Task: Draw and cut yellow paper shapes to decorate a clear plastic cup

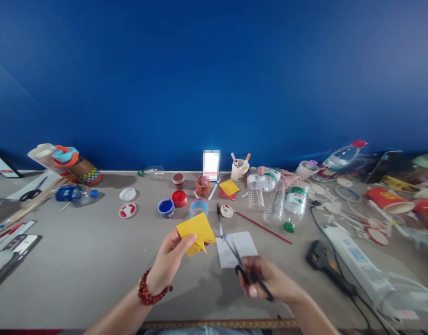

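Observation:
My left hand (172, 255), with a red beaded bracelet on the wrist, pinches a piece of yellow paper (197, 229) that has a cut, pointed flap at its lower edge. In my right hand (263, 279) are black-handled scissors (237, 253), their blades pointing up and to the left, slightly blurred. The blades are apart from the yellow paper. Beneath the scissors a white sheet (244, 242) with faint drawings lies on the table. A black pen (219, 218) lies by its upper left corner.
Open jars of blue (166, 208) and red paint (179, 198) stand beyond my left hand. Plastic bottles (296, 202) and a red brush (264, 227) are at the right. A glue gun (327, 270) and a power strip (360, 265) lie right of my right hand.

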`<state>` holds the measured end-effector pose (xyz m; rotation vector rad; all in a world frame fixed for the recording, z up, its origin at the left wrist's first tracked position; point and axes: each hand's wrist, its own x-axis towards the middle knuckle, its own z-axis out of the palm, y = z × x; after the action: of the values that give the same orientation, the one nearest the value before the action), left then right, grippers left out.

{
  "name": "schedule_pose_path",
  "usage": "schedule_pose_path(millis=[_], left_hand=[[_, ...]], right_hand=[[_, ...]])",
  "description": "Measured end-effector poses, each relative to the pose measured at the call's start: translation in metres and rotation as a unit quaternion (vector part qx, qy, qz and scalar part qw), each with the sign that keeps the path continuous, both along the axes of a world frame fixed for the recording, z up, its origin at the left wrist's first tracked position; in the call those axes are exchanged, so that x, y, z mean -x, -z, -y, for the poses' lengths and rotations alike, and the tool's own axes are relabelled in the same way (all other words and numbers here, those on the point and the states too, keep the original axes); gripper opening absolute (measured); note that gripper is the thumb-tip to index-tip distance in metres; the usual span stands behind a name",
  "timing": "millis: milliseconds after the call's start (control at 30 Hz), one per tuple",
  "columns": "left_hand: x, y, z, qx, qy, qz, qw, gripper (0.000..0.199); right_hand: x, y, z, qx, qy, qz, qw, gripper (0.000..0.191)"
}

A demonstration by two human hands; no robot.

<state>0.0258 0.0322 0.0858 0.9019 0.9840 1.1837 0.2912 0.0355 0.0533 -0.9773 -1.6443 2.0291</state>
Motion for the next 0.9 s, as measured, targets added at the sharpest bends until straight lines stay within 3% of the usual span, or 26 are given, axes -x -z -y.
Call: schedule_pose_path(millis=[133,300,433,667,900], left_hand=[[-0.009,0.012,0.004,0.010,-0.041,0.005,0.999,0.034],[-0.018,0.018,0.009,0.004,-0.084,-0.023,0.996,0.037],[-0.017,0.024,0.011,0.004,-0.097,-0.034,0.995,0.034],[-0.016,0.035,0.013,0.036,-0.095,0.001,0.995,0.034],[-0.020,0.033,0.013,0.033,-0.095,-0.010,0.995,0.032]], right_hand=[[0.037,0.002,0.006,-0.014,0.217,-0.090,0.972,0.048],[0.087,-0.003,0.008,0.020,0.338,-0.150,0.929,0.039],[0.099,-0.001,0.007,0.046,0.360,-0.154,0.919,0.036],[0.092,0.008,0.008,0.069,0.342,-0.186,0.918,0.032],[0.094,0.003,0.007,0.073,0.365,-0.188,0.909,0.040]])
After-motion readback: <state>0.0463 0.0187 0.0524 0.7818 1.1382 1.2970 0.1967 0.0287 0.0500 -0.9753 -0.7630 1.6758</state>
